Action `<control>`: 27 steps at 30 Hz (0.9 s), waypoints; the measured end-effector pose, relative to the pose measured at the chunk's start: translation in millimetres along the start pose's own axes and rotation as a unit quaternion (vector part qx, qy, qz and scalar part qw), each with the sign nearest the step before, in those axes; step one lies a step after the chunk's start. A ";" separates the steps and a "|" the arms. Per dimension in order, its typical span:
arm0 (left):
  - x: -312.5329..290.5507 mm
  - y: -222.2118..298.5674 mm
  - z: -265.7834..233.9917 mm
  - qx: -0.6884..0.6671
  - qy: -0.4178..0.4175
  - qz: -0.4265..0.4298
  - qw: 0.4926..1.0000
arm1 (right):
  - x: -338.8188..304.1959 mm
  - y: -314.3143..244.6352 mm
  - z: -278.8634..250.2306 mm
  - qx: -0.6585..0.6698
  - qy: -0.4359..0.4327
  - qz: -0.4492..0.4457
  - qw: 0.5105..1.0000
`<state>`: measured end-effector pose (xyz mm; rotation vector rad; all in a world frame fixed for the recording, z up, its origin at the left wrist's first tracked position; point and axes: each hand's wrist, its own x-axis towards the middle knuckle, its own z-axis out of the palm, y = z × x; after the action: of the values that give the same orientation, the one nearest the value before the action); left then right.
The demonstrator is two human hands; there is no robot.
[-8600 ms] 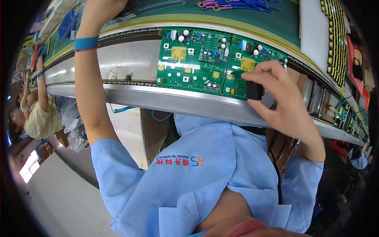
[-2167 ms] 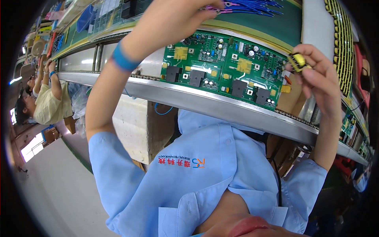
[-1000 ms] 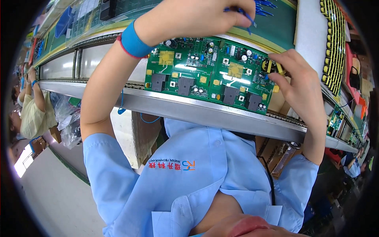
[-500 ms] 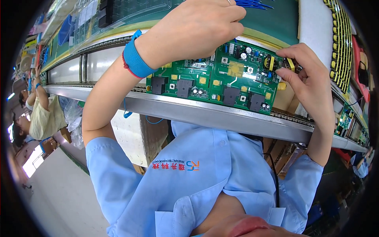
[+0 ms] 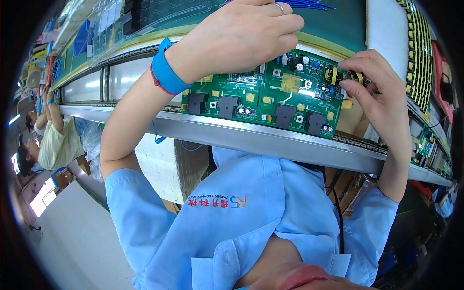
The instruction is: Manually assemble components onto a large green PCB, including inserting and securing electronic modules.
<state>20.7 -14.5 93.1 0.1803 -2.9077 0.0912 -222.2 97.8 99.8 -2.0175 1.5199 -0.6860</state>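
My left hand [image 5: 246, 39], with a ring and a blue wrist strap [image 5: 166, 70], is curled over the far edge of a green circuit board [image 5: 270, 92]. Its fingertips are hidden, so what it holds cannot be made out. Close beyond it lies a bundle of blue wires [image 5: 309, 4]. At the board's right end, my right hand [image 5: 379, 89] bends its thumb and index finger around a small yellow-and-black transformer [image 5: 356, 77]. A similar transformer [image 5: 331, 76] stands on the board beside the fingertips. Dark block-shaped relays [image 5: 285, 116] line the board's near side.
The board rests on a conveyor with a metal front rail [image 5: 270, 140]. Clear plastic trays [image 5: 164, 17] lie at the far left. Rows of yellow-and-black parts [image 5: 418, 58] fill a white foam sheet [image 5: 386, 29] at right. Another person [image 5: 60, 140] is at the left.
My left hand has shifted slightly right and its ring shows more. The transformer by my right hand has turned a little. The board appears slightly farther right in view.
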 end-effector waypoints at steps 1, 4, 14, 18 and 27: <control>-0.1 -0.3 0.1 0.016 -0.007 0.002 1.000 | 0.3 -0.6 0.0 0.000 0.000 -0.001 1.000; -1.3 -1.4 3.4 0.040 -0.011 0.009 0.999 | 1.2 -0.5 0.5 0.003 -0.006 0.007 1.000; 1.5 3.0 4.1 -0.013 0.034 0.040 0.999 | 2.9 2.9 1.9 0.013 0.007 -0.006 1.000; 5.6 -2.4 3.8 0.020 0.021 0.041 0.999 | 2.4 2.9 3.1 0.019 0.009 -0.006 1.000; 7.2 -1.0 3.8 0.043 -0.006 0.032 0.999 | 1.7 7.2 4.9 0.030 0.004 -0.015 0.999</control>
<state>13.1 -16.6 91.2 0.1011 -2.9236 0.2263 -223.6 95.0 91.6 -1.9989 1.4581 -0.7434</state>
